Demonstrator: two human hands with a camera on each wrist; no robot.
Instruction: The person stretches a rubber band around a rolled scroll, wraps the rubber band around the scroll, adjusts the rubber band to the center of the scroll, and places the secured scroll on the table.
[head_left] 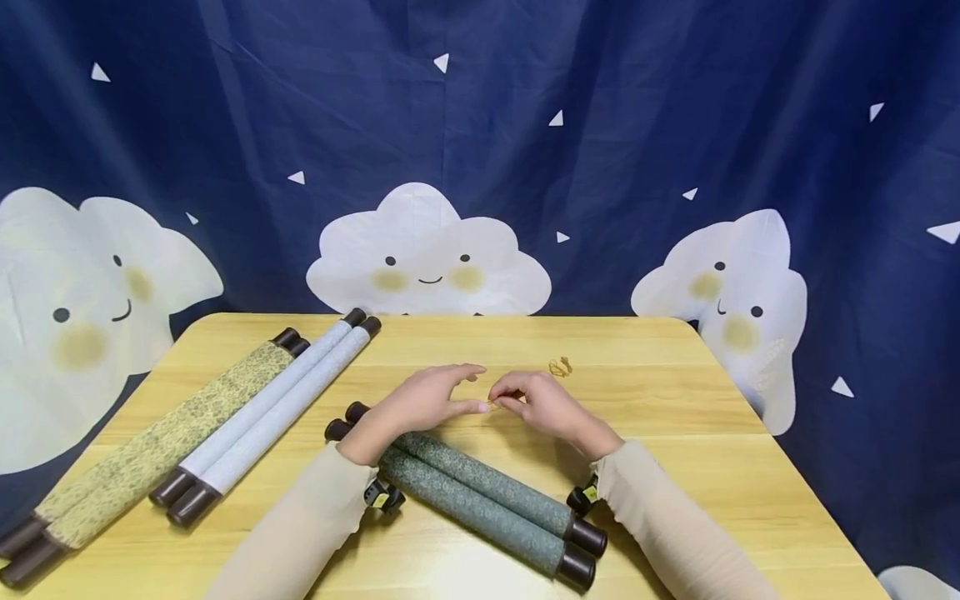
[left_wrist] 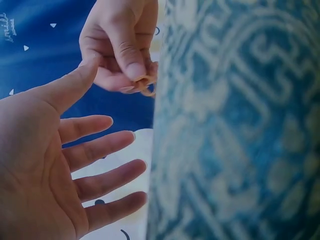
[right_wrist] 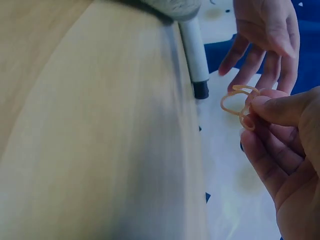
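Observation:
The right hand (head_left: 546, 403) pinches a small tan rubber band (right_wrist: 234, 104) between thumb and fingers; in the right wrist view the band hangs in loose loops. Facing it, the left hand (head_left: 423, 402) has its fingers spread and holds nothing, its thumb tip near the right fingertips. Below the left forearm lies a pair of green patterned rolls (head_left: 472, 500) with dark end caps, slanting down to the right. One green roll (left_wrist: 235, 120) fills the right side of the left wrist view. Behind the right hand, a few more bands (head_left: 560, 367) lie on the table.
On the left of the wooden table (head_left: 675, 500) lie two pale blue-white rolls (head_left: 277, 400) and, beside them, two yellow patterned rolls (head_left: 165, 442), all with dark caps. A dark blue curtain (head_left: 495, 150) with smiling clouds hangs behind the table's far edge.

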